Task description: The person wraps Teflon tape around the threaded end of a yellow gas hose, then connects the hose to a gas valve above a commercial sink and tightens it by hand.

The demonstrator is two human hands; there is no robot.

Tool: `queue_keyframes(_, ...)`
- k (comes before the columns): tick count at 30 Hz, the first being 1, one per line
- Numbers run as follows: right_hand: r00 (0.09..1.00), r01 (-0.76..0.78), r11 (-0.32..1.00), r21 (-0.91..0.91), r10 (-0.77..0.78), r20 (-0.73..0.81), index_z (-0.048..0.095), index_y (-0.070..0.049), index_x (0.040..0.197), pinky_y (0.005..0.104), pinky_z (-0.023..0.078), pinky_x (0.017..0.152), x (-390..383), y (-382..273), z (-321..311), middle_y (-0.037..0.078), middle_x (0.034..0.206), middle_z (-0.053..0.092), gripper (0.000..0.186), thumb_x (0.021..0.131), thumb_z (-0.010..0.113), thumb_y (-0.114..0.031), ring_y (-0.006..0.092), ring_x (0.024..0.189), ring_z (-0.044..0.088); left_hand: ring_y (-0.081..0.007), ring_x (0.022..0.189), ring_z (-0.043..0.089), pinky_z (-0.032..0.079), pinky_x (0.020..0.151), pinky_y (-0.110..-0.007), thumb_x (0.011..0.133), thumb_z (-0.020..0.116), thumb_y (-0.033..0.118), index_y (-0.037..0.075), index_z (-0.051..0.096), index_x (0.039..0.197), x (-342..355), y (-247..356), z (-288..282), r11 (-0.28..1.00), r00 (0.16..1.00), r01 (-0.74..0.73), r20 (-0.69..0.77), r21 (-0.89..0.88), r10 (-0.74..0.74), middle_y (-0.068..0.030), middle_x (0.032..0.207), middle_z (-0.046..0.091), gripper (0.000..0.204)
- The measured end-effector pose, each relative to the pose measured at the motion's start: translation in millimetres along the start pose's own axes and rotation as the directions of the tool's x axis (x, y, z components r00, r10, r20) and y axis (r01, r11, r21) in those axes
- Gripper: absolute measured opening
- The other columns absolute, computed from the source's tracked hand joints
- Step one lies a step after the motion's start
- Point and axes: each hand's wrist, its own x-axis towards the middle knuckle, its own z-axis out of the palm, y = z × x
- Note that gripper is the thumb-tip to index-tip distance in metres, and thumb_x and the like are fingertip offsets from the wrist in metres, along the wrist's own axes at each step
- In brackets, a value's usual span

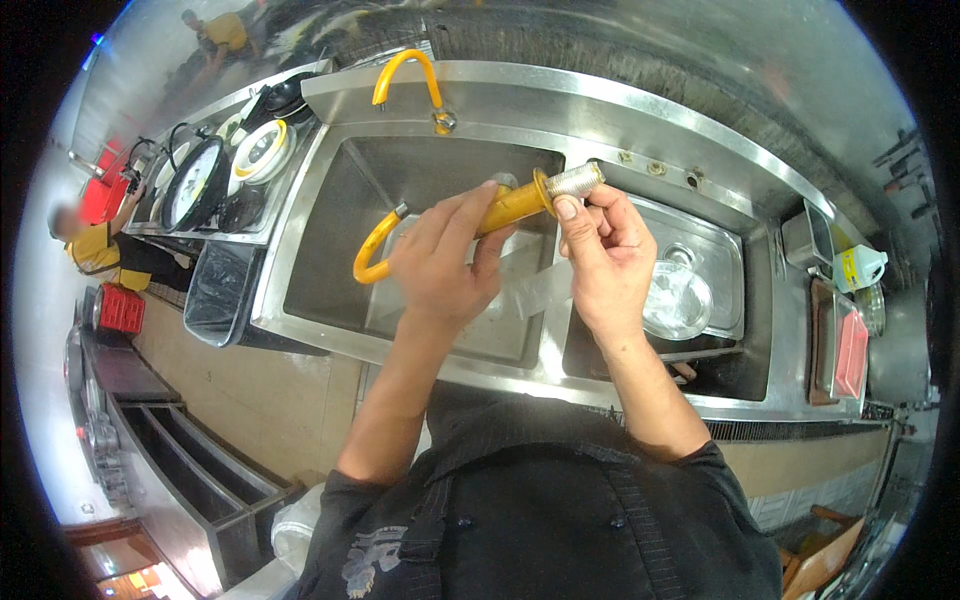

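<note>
A yellow faucet (517, 205) with a curved spout is held up over the double sink (548, 340). My left hand (450, 250) is closed round its body, and the spout hooks out to the left of that hand. The faucet's silvery threaded end (577, 180) points up to the right. My right hand (608, 245) is closed with thumb and fingers at the flange and the start of the thread. Whether it also pinches a small part there is hidden. A second yellow faucet (408, 58) stands fixed at the back of the left basin.
Right basin: a metal tray (722, 240) and a clear round lid or bowl (680, 305). Along the back ledge are fittings and holes (655, 168). On the right stand a jug (858, 268) and a pink tray (850, 352). Left: pans (195, 185), a bin (222, 290), another person (105, 250).
</note>
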Motion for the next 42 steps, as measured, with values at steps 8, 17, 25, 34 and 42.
queue_keyframes(8,0.991,-0.082,0.985,-0.153,0.097,0.091,0.075,-0.001,0.114,0.0213,0.046,0.061,0,-20,-13,-0.006,0.074,0.065,0.022,0.103,0.083,-0.019,0.0024,0.067,0.058,-0.0157,0.075,0.073,0.056,0.061,-0.027,0.089,0.089,0.007,0.003,0.079,0.123,8,8,-24,0.990,0.986,0.124,0.117,-0.062,-0.116,-0.0107,0.098,0.078,0.036)
queue_keyframes(17,0.981,0.032,0.976,-0.216,0.011,0.196,0.077,-0.003,0.114,0.0213,0.045,0.062,2,-21,-24,-0.007,0.072,0.062,0.020,0.103,0.082,-0.018,0.0007,0.066,0.055,-0.0094,0.079,0.069,0.054,0.066,-0.025,0.095,0.086,0.008,-0.002,0.077,0.126,12,18,-44,0.866,0.891,0.407,0.335,-0.290,-0.307,-0.0077,0.097,0.079,0.034)
queue_keyframes(25,0.854,0.035,0.999,-0.018,-0.020,0.520,0.070,-0.001,0.135,0.0236,0.054,0.075,5,-16,-39,0.002,0.103,0.078,0.032,0.105,0.077,-0.010,0.0043,0.087,0.067,-0.0071,0.070,0.063,0.050,0.063,-0.023,0.102,0.080,0.034,-0.006,0.075,0.130,22,-31,-62,0.291,0.375,0.900,0.917,-0.325,-0.133,-0.0054,0.095,0.077,0.050)
queue_keyframes(34,0.971,0.200,0.891,-0.408,-0.125,0.203,0.077,0.000,0.112,0.0239,0.047,0.063,5,17,-33,-0.001,0.075,0.069,0.017,0.100,0.081,-0.012,0.0035,0.066,0.054,-0.0169,0.127,0.059,0.051,0.101,-0.030,0.099,0.084,0.034,0.007,0.054,0.151,-45,-28,6,0.380,0.669,0.728,0.713,-0.570,-0.211,-0.0064,0.151,0.055,0.066)
queue_keyframes(42,0.998,0.052,0.949,-0.311,-0.041,0.041,0.064,-0.006,0.088,0.0214,0.030,0.055,13,14,-22,-0.012,0.066,0.051,0.028,0.098,0.088,-0.017,-0.0009,0.059,0.038,-0.0095,0.101,0.065,0.054,0.086,-0.025,0.097,0.086,0.011,0.005,0.063,0.136,-71,15,44,0.474,0.792,0.547,0.243,-0.690,-0.560,-0.0034,0.121,0.069,0.046)
